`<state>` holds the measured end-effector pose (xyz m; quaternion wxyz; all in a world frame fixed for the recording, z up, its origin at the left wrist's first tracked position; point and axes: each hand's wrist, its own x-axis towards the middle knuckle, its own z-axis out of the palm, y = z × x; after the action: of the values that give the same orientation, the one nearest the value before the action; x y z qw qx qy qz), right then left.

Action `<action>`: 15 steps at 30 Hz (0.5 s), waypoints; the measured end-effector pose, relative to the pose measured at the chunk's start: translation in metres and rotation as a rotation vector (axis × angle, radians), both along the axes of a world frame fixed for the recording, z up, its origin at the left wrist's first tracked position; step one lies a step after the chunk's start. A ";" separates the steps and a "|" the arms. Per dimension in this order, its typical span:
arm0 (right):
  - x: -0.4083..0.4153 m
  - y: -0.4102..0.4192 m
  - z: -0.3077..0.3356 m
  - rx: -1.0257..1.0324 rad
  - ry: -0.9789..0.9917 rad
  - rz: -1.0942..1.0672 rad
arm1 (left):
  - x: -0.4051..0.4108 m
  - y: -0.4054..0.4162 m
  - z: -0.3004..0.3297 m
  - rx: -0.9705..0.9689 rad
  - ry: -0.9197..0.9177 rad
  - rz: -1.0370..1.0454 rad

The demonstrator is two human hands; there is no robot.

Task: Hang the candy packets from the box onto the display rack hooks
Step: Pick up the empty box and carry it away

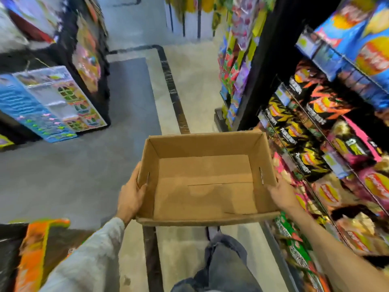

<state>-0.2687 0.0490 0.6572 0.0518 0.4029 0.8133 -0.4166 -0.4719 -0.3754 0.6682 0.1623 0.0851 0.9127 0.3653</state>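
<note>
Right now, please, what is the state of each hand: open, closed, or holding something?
Left hand: grips the left wall of the cardboard box, thumb over the rim.
Right hand: holds the box's right wall; its fingers are hidden outside.

Box (207, 180) between hands; snack shelves (328, 114) right; aisle floor (134, 106) beneath.

Plain brown box (205, 182), seemingly unprinted
</note>
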 end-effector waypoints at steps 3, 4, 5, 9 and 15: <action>-0.079 0.017 0.011 0.004 0.039 0.083 | -0.044 0.006 0.009 0.029 0.031 0.073; -0.107 0.026 0.012 0.007 0.050 0.116 | -0.062 0.009 0.011 0.027 0.039 0.103; -0.136 0.034 0.016 0.016 0.068 0.140 | -0.081 0.014 0.015 0.025 0.046 0.131; -0.244 0.060 0.040 0.019 0.085 0.232 | -0.151 0.036 0.028 0.018 0.048 0.226; -0.394 0.094 0.053 0.079 0.064 0.303 | -0.257 0.047 0.040 0.048 0.059 0.307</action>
<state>-0.6626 0.1430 0.7103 0.0721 0.2636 0.8819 -0.3841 -0.7290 -0.3281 0.7078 0.0754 -0.0408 0.9104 0.4047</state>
